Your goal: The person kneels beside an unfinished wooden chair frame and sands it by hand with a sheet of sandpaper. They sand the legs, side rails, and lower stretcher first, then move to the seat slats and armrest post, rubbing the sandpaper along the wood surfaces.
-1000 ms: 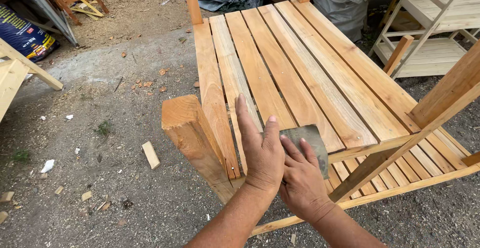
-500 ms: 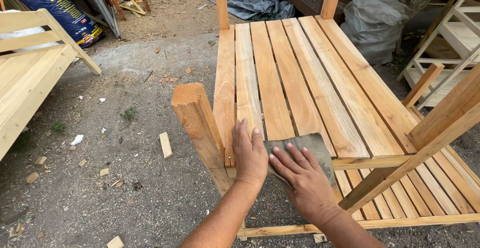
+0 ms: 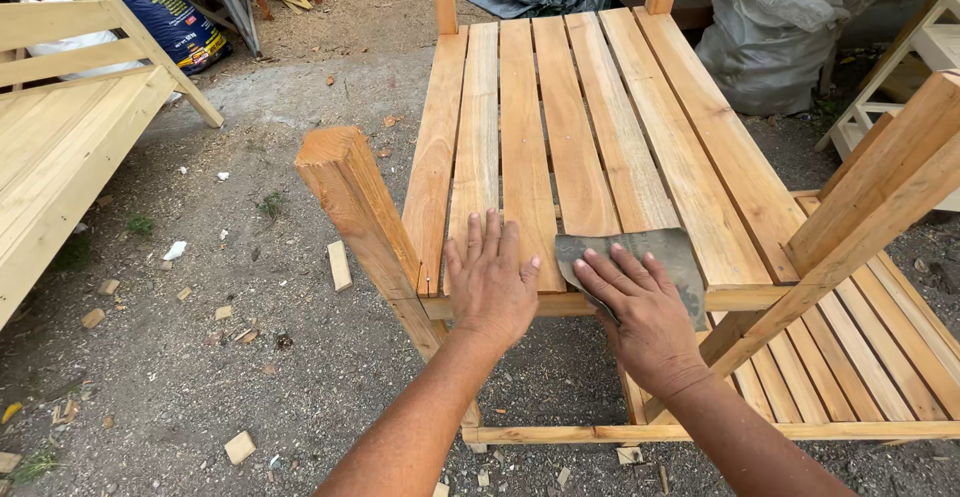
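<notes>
Slatted wooden bench seat (image 3: 560,137) — pale, raw planks with narrow gaps, square corner post (image 3: 355,207) at its near left. I see a grey sheet of sandpaper (image 3: 650,257), dull and flexible, lying at the near edge of the slats. My right hand (image 3: 640,312) presses flat on it, fingers spread. My left hand (image 3: 490,277) rests open on bare slats just beside — holding nothing.

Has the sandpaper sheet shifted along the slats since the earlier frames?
Cannot tell. The camera moved, and the grey sandpaper sheet sits under the right hand at the slats' near ends by the front rail, as before.
</notes>
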`<state>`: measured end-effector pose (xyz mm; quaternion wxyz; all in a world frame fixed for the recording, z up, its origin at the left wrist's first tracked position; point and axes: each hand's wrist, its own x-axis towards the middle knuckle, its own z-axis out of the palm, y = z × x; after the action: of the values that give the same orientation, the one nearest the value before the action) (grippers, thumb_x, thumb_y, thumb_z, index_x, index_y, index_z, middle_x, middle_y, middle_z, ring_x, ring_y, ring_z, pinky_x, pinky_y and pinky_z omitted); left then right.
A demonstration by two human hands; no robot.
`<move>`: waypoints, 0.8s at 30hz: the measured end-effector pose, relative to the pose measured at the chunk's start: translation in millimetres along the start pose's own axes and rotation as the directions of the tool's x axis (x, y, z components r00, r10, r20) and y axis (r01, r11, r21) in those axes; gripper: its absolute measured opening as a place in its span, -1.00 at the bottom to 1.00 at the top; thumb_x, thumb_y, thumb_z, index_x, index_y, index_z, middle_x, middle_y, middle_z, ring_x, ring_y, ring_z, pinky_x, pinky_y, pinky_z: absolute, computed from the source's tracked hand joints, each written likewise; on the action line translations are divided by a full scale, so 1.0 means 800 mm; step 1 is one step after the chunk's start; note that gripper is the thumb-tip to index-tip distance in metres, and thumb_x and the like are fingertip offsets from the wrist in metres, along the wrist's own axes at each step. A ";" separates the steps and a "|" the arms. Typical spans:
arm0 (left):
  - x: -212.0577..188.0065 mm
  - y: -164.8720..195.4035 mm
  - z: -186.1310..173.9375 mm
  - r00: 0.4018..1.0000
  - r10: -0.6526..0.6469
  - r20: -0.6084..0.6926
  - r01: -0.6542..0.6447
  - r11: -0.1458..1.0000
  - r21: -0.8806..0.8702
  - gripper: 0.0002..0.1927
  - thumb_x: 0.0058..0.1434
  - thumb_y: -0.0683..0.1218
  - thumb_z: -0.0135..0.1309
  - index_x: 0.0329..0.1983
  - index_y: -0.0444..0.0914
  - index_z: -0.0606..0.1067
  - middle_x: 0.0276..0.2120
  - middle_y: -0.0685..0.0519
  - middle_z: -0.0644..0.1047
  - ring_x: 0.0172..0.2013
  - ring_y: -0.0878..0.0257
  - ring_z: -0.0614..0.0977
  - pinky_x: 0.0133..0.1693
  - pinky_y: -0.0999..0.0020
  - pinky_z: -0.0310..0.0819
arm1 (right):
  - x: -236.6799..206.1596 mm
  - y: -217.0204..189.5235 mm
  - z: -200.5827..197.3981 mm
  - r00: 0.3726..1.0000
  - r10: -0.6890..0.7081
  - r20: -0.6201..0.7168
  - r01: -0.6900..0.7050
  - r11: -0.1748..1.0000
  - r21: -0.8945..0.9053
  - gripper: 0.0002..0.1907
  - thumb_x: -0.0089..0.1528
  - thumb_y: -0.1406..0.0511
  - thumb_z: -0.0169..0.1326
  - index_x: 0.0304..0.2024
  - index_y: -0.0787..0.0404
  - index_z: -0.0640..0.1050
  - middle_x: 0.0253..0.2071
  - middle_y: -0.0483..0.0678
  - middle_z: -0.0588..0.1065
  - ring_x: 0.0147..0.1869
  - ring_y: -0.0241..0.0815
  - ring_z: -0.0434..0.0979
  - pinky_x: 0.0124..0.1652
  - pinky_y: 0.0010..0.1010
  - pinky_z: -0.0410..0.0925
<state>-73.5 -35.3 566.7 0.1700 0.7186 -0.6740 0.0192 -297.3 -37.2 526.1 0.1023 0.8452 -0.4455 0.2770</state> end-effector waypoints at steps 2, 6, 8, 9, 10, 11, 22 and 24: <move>-0.005 0.002 -0.004 1.000 0.026 0.001 -0.026 0.998 0.049 -0.35 0.40 0.18 -0.31 0.45 -0.21 0.14 0.49 -0.12 0.03 0.49 -0.03 -0.08 0.38 -0.22 -0.37 | -0.006 0.025 -0.026 1.000 -0.001 0.007 0.001 0.999 -0.054 -0.46 0.29 0.14 -0.03 0.35 -0.12 0.42 0.41 -0.16 0.35 0.51 0.01 0.21 0.43 -0.04 -0.01; -0.006 0.005 -0.008 0.999 0.034 0.029 -0.036 0.998 0.051 -0.37 0.42 0.17 -0.33 0.47 -0.21 0.13 0.48 -0.08 0.06 0.48 0.00 -0.04 0.37 -0.26 -0.35 | -0.017 0.041 -0.057 0.975 0.211 -0.071 -0.217 0.972 -0.088 -0.51 0.34 0.16 -0.06 0.34 -0.15 0.43 0.42 -0.23 0.36 0.54 -0.05 0.19 0.48 0.00 -0.05; -0.006 0.006 -0.010 0.999 0.031 0.041 -0.034 0.998 0.062 -0.37 0.43 0.17 -0.33 0.48 -0.21 0.12 0.48 -0.07 0.08 0.48 0.01 -0.01 0.38 -0.25 -0.30 | -0.014 0.016 -0.044 0.952 0.293 -0.092 -0.301 0.948 -0.101 -0.53 0.35 0.17 -0.05 0.33 -0.17 0.44 0.41 -0.24 0.37 0.56 -0.06 0.19 0.50 0.01 -0.05; -0.006 0.006 -0.010 0.999 0.022 0.044 -0.025 0.997 0.070 -0.37 0.43 0.17 -0.34 0.48 -0.20 0.11 0.49 -0.06 0.08 0.48 0.01 0.01 0.38 -0.25 -0.28 | -0.011 -0.001 -0.034 0.970 0.219 -0.110 -0.228 0.971 -0.075 -0.52 0.34 0.16 -0.03 0.33 -0.19 0.44 0.40 -0.25 0.37 0.55 -0.07 0.20 0.49 0.03 -0.07; -0.007 0.006 -0.011 0.999 0.024 0.040 -0.026 0.997 0.072 -0.38 0.43 0.15 -0.33 0.48 -0.20 0.12 0.49 -0.05 0.09 0.48 0.02 0.02 0.38 -0.24 -0.27 | -0.007 -0.020 -0.020 0.980 0.145 -0.134 -0.153 0.987 -0.050 -0.52 0.33 0.15 -0.02 0.33 -0.20 0.43 0.40 -0.25 0.36 0.54 -0.08 0.20 0.47 0.05 -0.08; -0.007 0.005 -0.012 0.999 0.025 0.036 -0.027 0.997 0.073 -0.38 0.42 0.13 -0.33 0.49 -0.19 0.12 0.49 -0.04 0.09 0.49 0.03 0.02 0.39 -0.24 -0.26 | -0.005 -0.033 -0.011 0.989 0.105 -0.109 -0.105 0.994 0.007 -0.50 0.31 0.15 0.00 0.33 -0.19 0.43 0.40 -0.23 0.36 0.53 -0.05 0.20 0.46 0.04 -0.07; -0.005 0.003 -0.019 0.992 0.004 0.125 -0.010 0.999 0.047 -0.40 0.44 0.12 -0.39 0.51 -0.13 0.04 0.52 0.00 0.01 0.50 0.09 -0.05 0.43 -0.13 -0.35 | -0.031 0.014 -0.019 0.961 0.201 -0.191 -0.218 0.973 -0.071 -0.47 0.30 0.20 0.05 0.35 -0.19 0.41 0.41 -0.23 0.34 0.55 0.00 0.16 0.49 0.01 -0.06; -0.004 0.005 -0.020 0.990 -0.011 0.144 0.003 0.998 0.057 -0.40 0.44 0.11 -0.43 0.52 -0.11 0.01 0.52 0.01 -0.02 0.50 0.10 -0.07 0.43 -0.09 -0.39 | -0.023 0.000 0.003 0.982 0.132 -0.136 -0.136 0.990 -0.019 -0.46 0.28 0.18 0.04 0.34 -0.16 0.41 0.41 -0.23 0.35 0.53 -0.02 0.20 0.47 0.04 -0.07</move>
<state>-74.6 -28.1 581.9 0.1008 0.7250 -0.6812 -0.0143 -304.5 -25.5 514.1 0.1254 0.7910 -0.4975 0.3333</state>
